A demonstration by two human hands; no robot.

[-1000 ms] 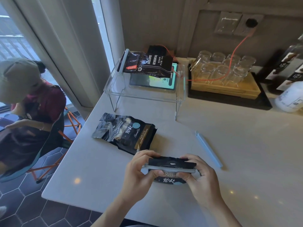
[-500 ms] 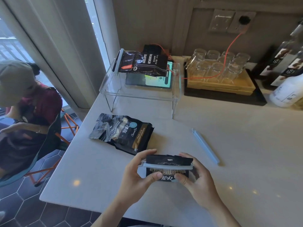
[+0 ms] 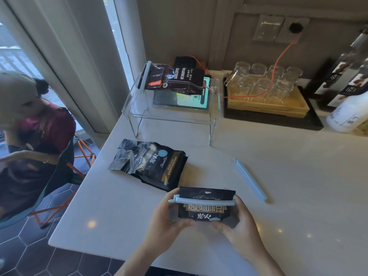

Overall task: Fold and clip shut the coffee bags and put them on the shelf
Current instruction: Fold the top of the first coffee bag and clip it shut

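I hold a black coffee bag [image 3: 205, 209] upright between both hands, near the table's front edge. A light blue clip [image 3: 201, 201] runs across its folded top. My left hand [image 3: 169, 218] grips the bag's left side and the clip's end; my right hand [image 3: 239, 226] grips the right side. A second black coffee bag [image 3: 149, 164] lies flat on the table, with no clip on it. A spare blue clip [image 3: 250, 179] lies to the right. On the clear acrylic shelf [image 3: 171, 116] rests a clipped coffee bag [image 3: 175, 79].
A tablet [image 3: 181, 100] lies under the shelf's bag. A wooden tray of several glasses [image 3: 264, 82] and an orange cable [image 3: 278, 62] sit at the back right, with bottles [image 3: 348, 92] at the far right. A seated person [image 3: 29, 126] is left of the table's edge.
The bag has been lifted and tilted upright so that its front label faces me. The clip now sits fully across its top.
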